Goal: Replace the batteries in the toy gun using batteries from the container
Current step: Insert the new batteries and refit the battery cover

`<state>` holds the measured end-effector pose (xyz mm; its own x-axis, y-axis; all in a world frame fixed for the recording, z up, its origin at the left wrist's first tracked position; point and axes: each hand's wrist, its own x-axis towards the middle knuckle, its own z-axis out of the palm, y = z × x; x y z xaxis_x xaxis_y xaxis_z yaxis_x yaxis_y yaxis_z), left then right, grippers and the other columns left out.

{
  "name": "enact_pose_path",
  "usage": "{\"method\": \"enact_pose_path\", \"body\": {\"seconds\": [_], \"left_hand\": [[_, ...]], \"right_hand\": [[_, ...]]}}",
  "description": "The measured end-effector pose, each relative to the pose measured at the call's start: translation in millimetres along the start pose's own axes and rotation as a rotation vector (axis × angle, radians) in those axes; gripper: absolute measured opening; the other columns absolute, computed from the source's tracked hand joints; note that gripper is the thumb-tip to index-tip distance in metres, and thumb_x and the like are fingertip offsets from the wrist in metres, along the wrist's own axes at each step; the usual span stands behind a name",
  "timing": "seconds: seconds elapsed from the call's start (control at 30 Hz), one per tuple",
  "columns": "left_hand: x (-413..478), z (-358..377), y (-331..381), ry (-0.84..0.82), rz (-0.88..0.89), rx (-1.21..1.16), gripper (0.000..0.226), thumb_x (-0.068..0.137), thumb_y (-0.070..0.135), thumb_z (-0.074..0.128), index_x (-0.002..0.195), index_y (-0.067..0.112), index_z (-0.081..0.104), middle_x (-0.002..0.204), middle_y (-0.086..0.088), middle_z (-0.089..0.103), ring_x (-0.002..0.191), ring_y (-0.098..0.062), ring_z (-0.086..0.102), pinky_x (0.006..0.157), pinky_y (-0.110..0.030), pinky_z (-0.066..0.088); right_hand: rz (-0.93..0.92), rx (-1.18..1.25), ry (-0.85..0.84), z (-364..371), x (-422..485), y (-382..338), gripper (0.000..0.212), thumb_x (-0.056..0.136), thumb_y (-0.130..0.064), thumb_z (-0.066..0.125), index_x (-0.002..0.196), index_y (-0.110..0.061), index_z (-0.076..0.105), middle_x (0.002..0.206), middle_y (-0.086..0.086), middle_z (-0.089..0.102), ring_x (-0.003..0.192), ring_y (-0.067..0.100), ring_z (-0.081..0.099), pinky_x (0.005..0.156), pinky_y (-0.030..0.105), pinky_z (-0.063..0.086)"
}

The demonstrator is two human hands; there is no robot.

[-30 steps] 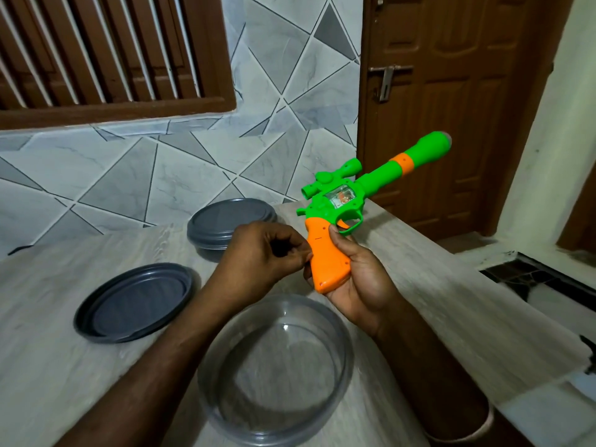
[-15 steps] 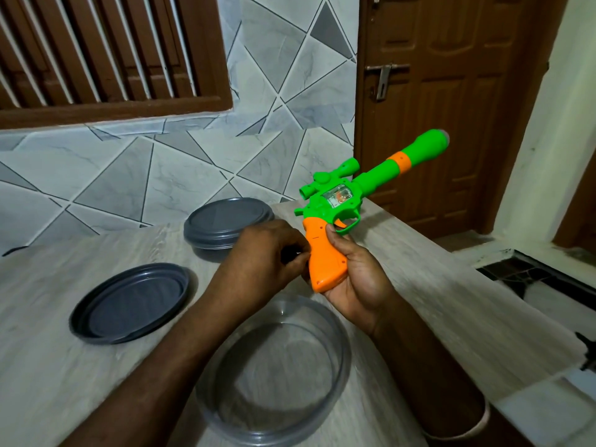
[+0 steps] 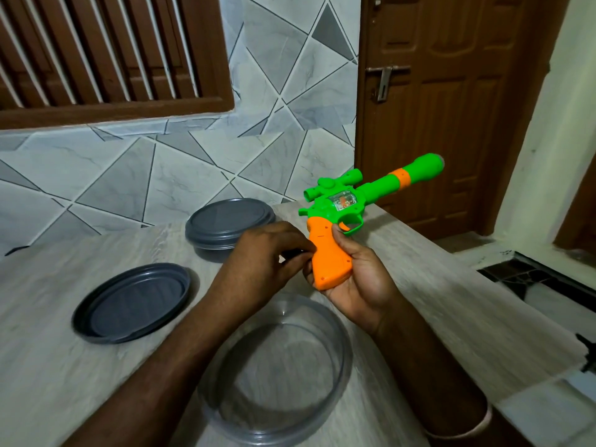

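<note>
My right hand (image 3: 362, 287) grips the orange handle of a green and orange toy gun (image 3: 343, 204). The gun is held above the table with its barrel pointing up and to the right. My left hand (image 3: 263, 262) is at the rear edge of the handle, and its fingertips pinch a small dark object (image 3: 292, 253). Most of that object is hidden by the fingers, so I cannot tell what it is. A round clear container (image 3: 348, 359) stands open on the table below my hands, and I see nothing inside it.
A dark grey lid (image 3: 129, 301) lies upturned on the grey table (image 3: 451, 301) to the left. A second round container with its grey lid on (image 3: 225, 221) stands at the back by the tiled wall. A brown door (image 3: 451, 91) is behind, and the table's edge runs along the right.
Both hands and the gun stay nearly in place. My left fingers have closed in tighter against the back of the orange handle.
</note>
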<state>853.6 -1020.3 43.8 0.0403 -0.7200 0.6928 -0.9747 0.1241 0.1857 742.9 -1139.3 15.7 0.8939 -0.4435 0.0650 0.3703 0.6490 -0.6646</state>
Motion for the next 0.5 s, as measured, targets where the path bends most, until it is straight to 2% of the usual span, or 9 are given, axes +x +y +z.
{"method": "enact_pose_path", "body": {"seconds": [0.2, 0.37, 0.5], "left_hand": [[-0.3, -1.6, -1.6, -0.001, 0.028, -0.018, 0.016, 0.087, 0.019, 0.072, 0.098, 0.011, 0.080, 0.093, -0.001, 0.074, 0.078, -0.011, 0.069, 0.073, -0.023, 0.053], [0.1, -3.5, -3.0, -0.031, 0.094, 0.000, 0.017, 0.086, 0.014, 0.072, 0.100, 0.010, 0.080, 0.098, -0.003, 0.076, 0.082, -0.010, 0.069, 0.076, -0.019, 0.053], [0.8, -3.3, -2.3, -0.024, 0.106, 0.023, 0.017, 0.086, 0.014, 0.072, 0.100, 0.010, 0.080, 0.098, -0.004, 0.076, 0.083, -0.013, 0.071, 0.076, -0.023, 0.054]], "right_hand": [[0.015, -0.005, -0.023, 0.9, -1.7, -0.4, 0.053, 0.101, -0.033, 0.044, 0.146, -0.006, 0.045, 0.094, 0.011, 0.067, 0.074, 0.018, 0.062, 0.062, 0.027, 0.052], [0.019, -0.007, -0.030, 1.1, -2.1, -1.2, 0.060, 0.093, -0.034, 0.050, 0.145, -0.006, 0.045, 0.096, 0.012, 0.067, 0.076, 0.019, 0.060, 0.063, 0.027, 0.052], [0.035, 0.037, -0.036, 1.5, -2.6, -2.4, 0.051, 0.098, -0.033, 0.046, 0.142, -0.007, 0.049, 0.096, 0.011, 0.070, 0.080, 0.019, 0.061, 0.064, 0.027, 0.054]]}}
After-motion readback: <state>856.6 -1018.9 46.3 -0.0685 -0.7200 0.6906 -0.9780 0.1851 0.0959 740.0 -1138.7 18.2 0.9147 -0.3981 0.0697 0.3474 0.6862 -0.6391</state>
